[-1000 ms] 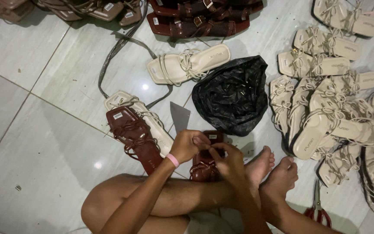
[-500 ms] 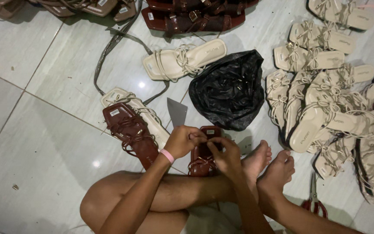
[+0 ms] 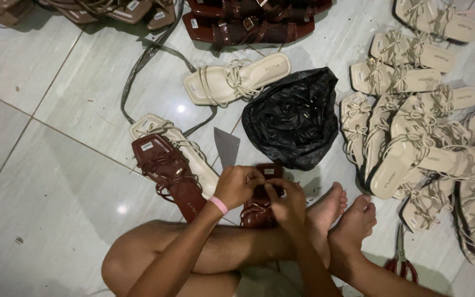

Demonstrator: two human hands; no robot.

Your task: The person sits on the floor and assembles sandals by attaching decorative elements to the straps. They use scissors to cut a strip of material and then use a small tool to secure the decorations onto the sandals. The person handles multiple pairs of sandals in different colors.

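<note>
Head view: left hand (image 3: 236, 186) and right hand (image 3: 286, 201) meet over a dark red sandal (image 3: 259, 198) propped against the crossed legs on the tiled floor (image 3: 56, 181). Both hands are closed, fingers pinching the sandal's strap area. Left wrist carries a pink band (image 3: 219, 204). A second dark red sandal (image 3: 167, 175) lies just left, overlapping a cream sandal (image 3: 193, 157). A black plastic bag (image 3: 295, 118) lies just beyond the hands. Red-handled scissors (image 3: 401, 258) lie beside the feet.
</note>
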